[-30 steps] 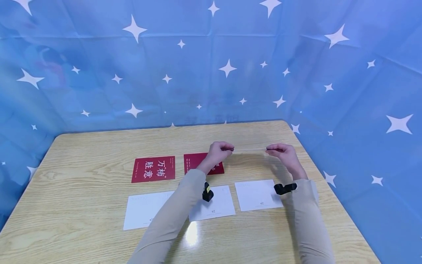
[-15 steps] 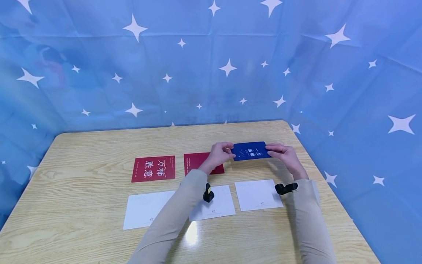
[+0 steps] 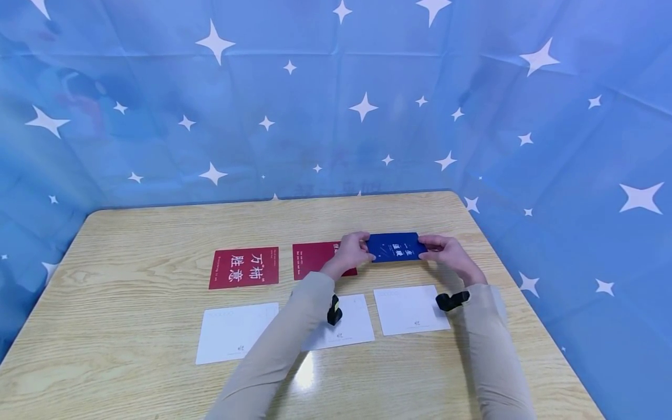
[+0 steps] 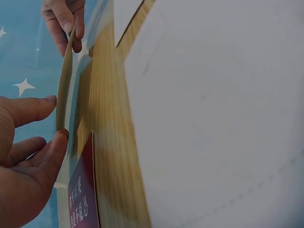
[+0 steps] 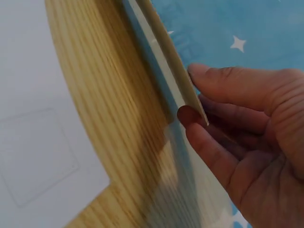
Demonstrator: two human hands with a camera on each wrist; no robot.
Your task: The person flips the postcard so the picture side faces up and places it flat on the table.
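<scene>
The left hand point(image 3: 352, 254) and the right hand point(image 3: 452, 256) pinch a blue card point(image 3: 396, 248) by its two ends, fingers drawn narrow on its edges, right of centre in the head view. Its face with white characters shows there; both wrist views catch it nearly edge-on and slightly bowed. A shadow lies on the tabletop point(image 3: 131, 303) beside it; I cannot tell whether its lower edge touches the wood.

Just left of it, partly hidden by the left hand, lies the middle red card point(image 3: 312, 261). Farther left is another red card point(image 3: 244, 268) with large white characters.

Nearer the bottom of the frame lie three white cards point(image 3: 412, 310) in a row, the middle one partly covered by the left sleeve point(image 3: 283, 344). A blue curtain point(image 3: 315, 87) with white stars fills the upper frame.
</scene>
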